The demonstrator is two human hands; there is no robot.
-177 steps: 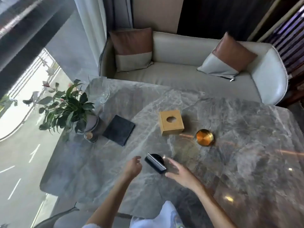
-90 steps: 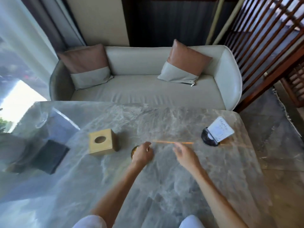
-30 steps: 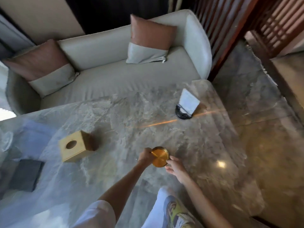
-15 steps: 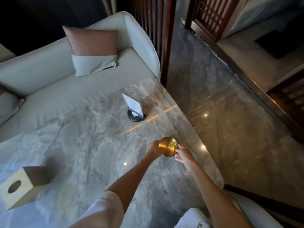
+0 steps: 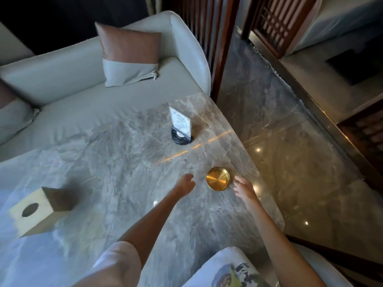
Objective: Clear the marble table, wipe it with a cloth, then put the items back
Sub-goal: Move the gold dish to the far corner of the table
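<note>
The gold dish (image 5: 218, 178) sat on the marble table (image 5: 124, 162), right of the frame's middle, between the empty, loose left hand (image 5: 185, 183) and right hand (image 5: 244, 188), so clearing and wiping looked not yet done.

The single head-worn view looks steeply down from close above the marble table (image 5: 116, 162), facing the sofa (image 5: 62, 79).

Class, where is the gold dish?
Head view: the gold dish sits on the marble table near its right edge, between left hand and right hand.
</note>
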